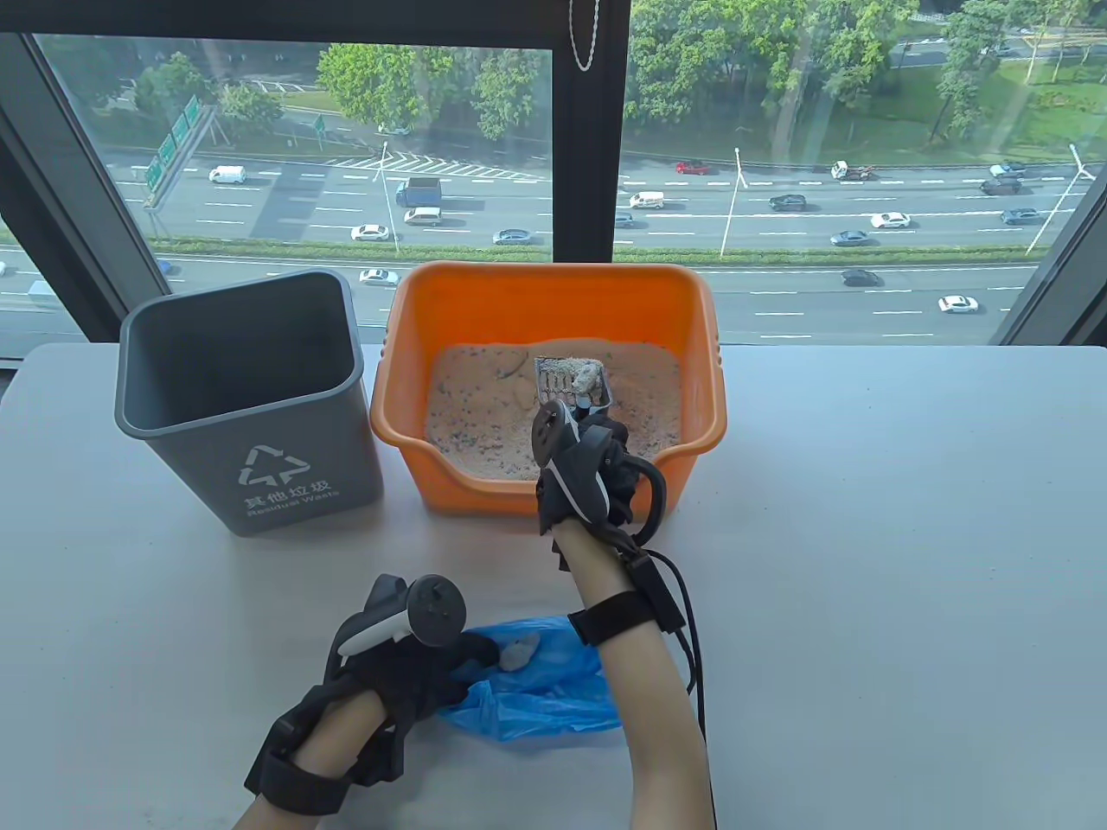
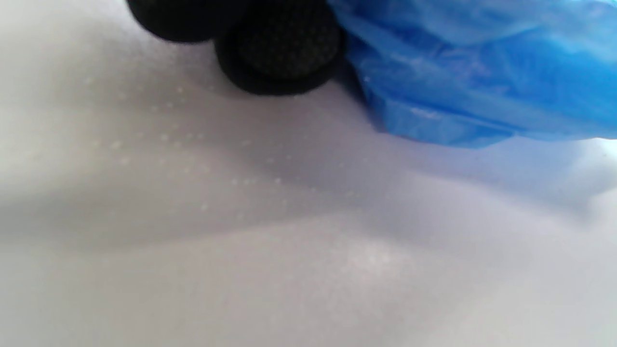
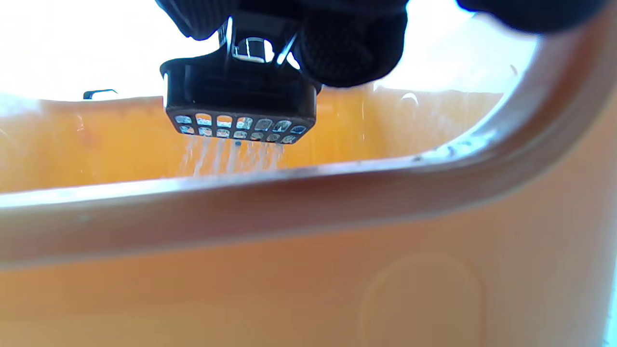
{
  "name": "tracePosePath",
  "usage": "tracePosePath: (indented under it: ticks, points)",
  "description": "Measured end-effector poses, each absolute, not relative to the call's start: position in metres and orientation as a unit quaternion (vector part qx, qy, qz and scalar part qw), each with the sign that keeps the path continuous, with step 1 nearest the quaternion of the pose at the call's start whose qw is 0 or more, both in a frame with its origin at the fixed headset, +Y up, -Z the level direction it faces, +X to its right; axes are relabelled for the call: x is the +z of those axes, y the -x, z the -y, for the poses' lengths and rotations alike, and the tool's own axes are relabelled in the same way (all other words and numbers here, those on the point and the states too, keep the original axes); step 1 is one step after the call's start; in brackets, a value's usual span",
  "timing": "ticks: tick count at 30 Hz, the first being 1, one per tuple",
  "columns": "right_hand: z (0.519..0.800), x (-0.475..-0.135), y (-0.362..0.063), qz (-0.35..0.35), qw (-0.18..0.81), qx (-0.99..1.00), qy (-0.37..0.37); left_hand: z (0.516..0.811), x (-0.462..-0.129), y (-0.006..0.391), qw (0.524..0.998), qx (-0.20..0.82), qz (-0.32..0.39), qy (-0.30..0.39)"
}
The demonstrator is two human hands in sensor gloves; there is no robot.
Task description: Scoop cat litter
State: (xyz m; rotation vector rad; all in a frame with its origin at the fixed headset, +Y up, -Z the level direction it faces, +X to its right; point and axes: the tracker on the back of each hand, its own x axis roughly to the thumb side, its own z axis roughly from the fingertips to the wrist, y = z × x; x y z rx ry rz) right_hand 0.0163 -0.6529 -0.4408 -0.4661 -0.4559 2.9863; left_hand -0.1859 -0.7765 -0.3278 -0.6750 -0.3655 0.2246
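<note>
The right hand (image 1: 578, 471) has its grip clenched on the scoop (image 1: 572, 382), held above the litter (image 1: 484, 415) in the orange box (image 1: 553, 298) with a clump (image 1: 588, 375) on it; grains fall through its slots. The left hand (image 1: 380, 666) holds the blue bag (image 1: 536, 687) on the tabletop (image 1: 865, 562), near the grey bin (image 1: 251, 398).

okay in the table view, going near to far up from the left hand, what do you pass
Left hand on the blue bag, then the right hand, then the scoop holding a clump above the litter in the orange box, then the window.
</note>
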Motion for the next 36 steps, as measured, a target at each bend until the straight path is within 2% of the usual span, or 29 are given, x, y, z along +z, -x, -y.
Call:
tracePosePath:
  ticks: [3,5,8,11,14,17,19,22,25,27,30,32,35,36]
  points:
    - [0.649,-0.44,-0.019,0.124,0.05,0.981,0.14,0.777,-0.328,0.186,0.921,0.109,0.178,0.328]
    - [0.646,-0.437,-0.02,0.141,0.07,0.977,0.143,0.777,-0.328,0.186,0.921,0.109,0.178,0.328]
    - [0.645,-0.435,-0.017,0.095,0.092,0.986,0.105,0.777,-0.328,0.186,0.921,0.111,0.178,0.329]
    - [0.641,-0.428,-0.015,0.129,0.071,0.982,0.117,0.777,-0.328,0.186,0.921,0.111,0.178,0.329]
    - [0.643,-0.429,-0.015,0.089,0.079,0.988,0.096,0.777,-0.328,0.186,0.922,0.109,0.178,0.328]
    - [0.646,-0.432,-0.015,0.136,0.072,0.983,0.104,0.777,-0.328,0.186,0.922,0.109,0.178,0.328]
    - [0.648,-0.432,-0.018,0.089,0.101,0.987,0.088,0.777,-0.328,0.186,0.921,0.109,0.178,0.328]
    - [0.649,-0.435,-0.015,0.129,0.087,0.982,0.104,0.777,-0.328,0.186,0.921,0.11,0.178,0.329]
    - [0.65,-0.438,-0.016,0.087,0.088,0.989,0.086,0.777,-0.328,0.186,0.921,0.109,0.178,0.329]
    - [0.649,-0.435,-0.018,0.13,0.096,0.982,0.102,0.777,-0.328,0.186,0.921,0.109,0.177,0.329]
    - [0.646,-0.434,-0.021,0.084,0.117,0.986,0.084,0.777,-0.328,0.185,0.921,0.108,0.177,0.329]
    - [0.645,-0.431,-0.022,0.13,0.117,0.981,0.088,0.777,-0.328,0.185,0.921,0.108,0.177,0.329]
    - [0.645,-0.43,-0.023,0.083,0.109,0.988,0.069,0.777,-0.328,0.185,0.922,0.106,0.177,0.328]
    - [0.645,-0.429,-0.023,0.092,0.112,0.987,0.07,0.777,-0.328,0.185,0.922,0.105,0.176,0.328]
